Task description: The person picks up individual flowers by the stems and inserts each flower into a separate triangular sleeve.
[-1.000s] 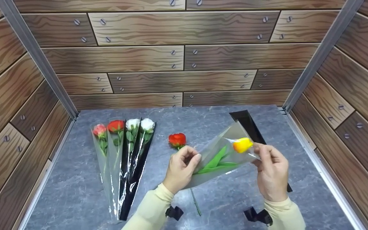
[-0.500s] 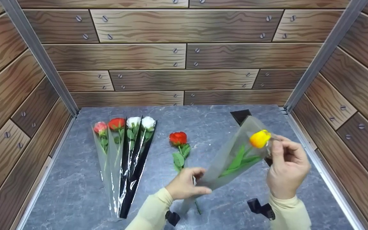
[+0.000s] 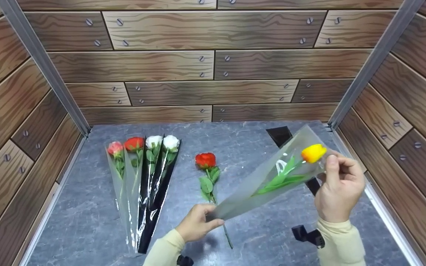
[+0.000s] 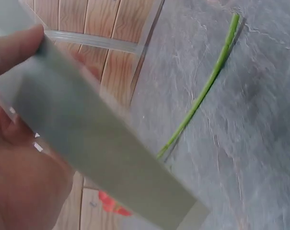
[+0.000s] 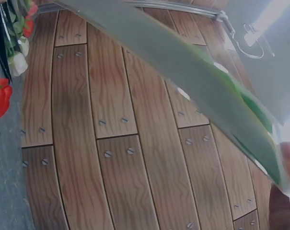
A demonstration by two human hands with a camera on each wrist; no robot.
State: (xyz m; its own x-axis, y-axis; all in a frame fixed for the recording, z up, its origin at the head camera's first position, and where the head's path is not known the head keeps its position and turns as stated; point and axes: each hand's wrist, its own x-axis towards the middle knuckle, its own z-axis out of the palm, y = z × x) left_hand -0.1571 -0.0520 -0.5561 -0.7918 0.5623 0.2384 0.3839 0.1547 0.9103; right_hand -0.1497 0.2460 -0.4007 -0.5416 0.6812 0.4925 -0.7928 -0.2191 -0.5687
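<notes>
A yellow-orange tulip [image 3: 313,153] with green leaves lies inside a clear flower sleeve [image 3: 235,201], held slanting above the table. At the sleeve's wide mouth, my right hand [image 3: 340,192] pinches the film beside the bloom. My left hand [image 3: 197,223] holds the narrow lower end between thumb and fingers; the left wrist view shows the thumb [image 4: 20,48] on the film. Beneath that end lies a loose red rose [image 3: 205,160], its stem partly hidden by the sleeve and hand. The bare green stem [image 4: 202,93] also shows in the left wrist view.
On the left lie several wrapped flowers side by side: a pink rose [image 3: 115,148], a red rose [image 3: 134,143] and white roses [image 3: 171,143]. A black sleeve [image 3: 279,135] lies at the back right, partly behind the clear one. Wood-patterned walls [image 3: 176,66] enclose the table [image 3: 87,207].
The sleeve with the tulip has moved right and now stretches out longer between the hands. My left hand has slid down to its narrow end, and my right hand has shifted right.
</notes>
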